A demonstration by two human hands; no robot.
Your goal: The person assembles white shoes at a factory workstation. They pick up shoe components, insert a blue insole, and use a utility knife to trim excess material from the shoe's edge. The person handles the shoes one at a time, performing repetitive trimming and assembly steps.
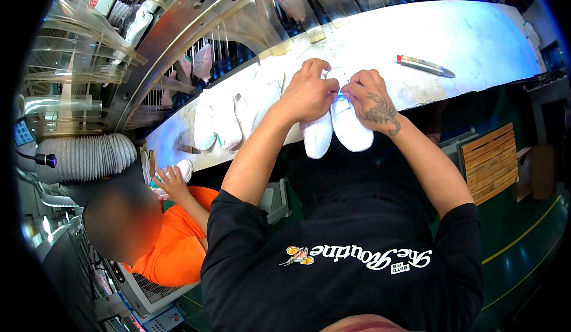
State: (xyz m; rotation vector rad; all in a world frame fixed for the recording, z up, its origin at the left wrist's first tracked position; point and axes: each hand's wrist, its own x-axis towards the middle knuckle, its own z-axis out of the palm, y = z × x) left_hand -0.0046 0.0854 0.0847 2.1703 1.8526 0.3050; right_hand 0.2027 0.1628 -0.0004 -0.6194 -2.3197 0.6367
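Black sleeves and forearms are coming up from the lower edge, meeting over a pair of white shoes (334,131) lying side by side, toes overhanging the near edge of the long white surface (476,41). The left hand (310,91) is curling down over the upper of the left shoe, fingers pinching something small at the lace area; the right hand (370,99) is pinching at the same spot from the other side, fingertips almost touching the left's. What sits between them is too small to make out, likely a lace or tag. Judgement: the fine work is going best with both shoes resting flat on the surface, wrists braced low, and pulls kept short so the overhanging toes are not tipping off. More white shoes (217,121) are waiting just to the left along the surface. A red-and-silver utility knife (424,65) is lying well apart to the right, worth keeping clear of the elbows. At lower left a co-worker in an orange top (178,243) is handling another shoe, one hand (172,180) at the surface edge.
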